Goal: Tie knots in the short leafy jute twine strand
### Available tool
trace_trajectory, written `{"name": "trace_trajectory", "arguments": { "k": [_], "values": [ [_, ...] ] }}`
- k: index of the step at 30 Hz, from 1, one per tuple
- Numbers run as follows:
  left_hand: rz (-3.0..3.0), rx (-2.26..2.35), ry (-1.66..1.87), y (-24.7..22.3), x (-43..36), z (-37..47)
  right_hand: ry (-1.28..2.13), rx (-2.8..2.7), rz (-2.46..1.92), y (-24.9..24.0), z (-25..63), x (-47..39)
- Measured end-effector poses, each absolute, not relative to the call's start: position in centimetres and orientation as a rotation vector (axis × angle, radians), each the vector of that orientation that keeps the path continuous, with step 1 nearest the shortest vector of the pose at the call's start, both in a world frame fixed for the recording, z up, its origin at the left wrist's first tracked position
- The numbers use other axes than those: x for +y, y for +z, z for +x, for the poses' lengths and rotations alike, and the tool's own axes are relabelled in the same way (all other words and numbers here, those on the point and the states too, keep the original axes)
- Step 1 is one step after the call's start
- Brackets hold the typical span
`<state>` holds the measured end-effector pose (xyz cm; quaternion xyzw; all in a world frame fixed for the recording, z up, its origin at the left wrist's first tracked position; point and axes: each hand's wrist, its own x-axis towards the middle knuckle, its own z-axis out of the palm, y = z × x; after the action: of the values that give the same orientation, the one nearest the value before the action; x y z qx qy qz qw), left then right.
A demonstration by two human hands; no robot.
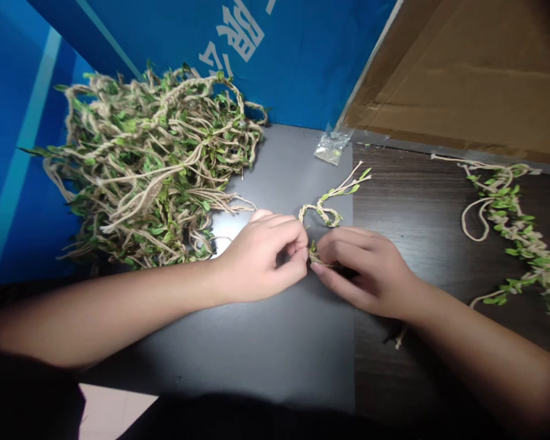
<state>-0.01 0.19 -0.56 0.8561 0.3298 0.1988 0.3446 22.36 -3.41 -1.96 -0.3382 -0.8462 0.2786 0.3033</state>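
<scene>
Over the grey mat, my left hand [275, 253] and my right hand [364, 266] meet fingertip to fingertip. Between them runs a braided cord [321, 211] of beige twine with small green leaves. Its far part curls on the mat behind my hands and ends in loose strands. My right thumb and fingers pinch the cord, and a short leafy bit shows at their tips. My left thumb and forefinger are pressed together at the same spot; the part inside them is hidden. A loose strand end [399, 338] sticks out below my right wrist.
A big tangled heap of leafy twine cords [160, 159] lies left, against a blue panel [302, 61]. A small clear plastic bag [333, 146] sits at the back. More leafy braid [525, 229] lies right on the dark wood table [407, 195], before a cardboard box [476, 85].
</scene>
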Motion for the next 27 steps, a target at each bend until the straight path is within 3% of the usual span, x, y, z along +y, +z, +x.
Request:
{"name": "trace_trajectory", "arguments": {
  "k": [27],
  "values": [
    [2.185, 0.871, 0.517, -0.56, 0.19, -0.11, 0.44, -2.194, -0.879, -1.78, 22.62, -3.66]
  ]
}}
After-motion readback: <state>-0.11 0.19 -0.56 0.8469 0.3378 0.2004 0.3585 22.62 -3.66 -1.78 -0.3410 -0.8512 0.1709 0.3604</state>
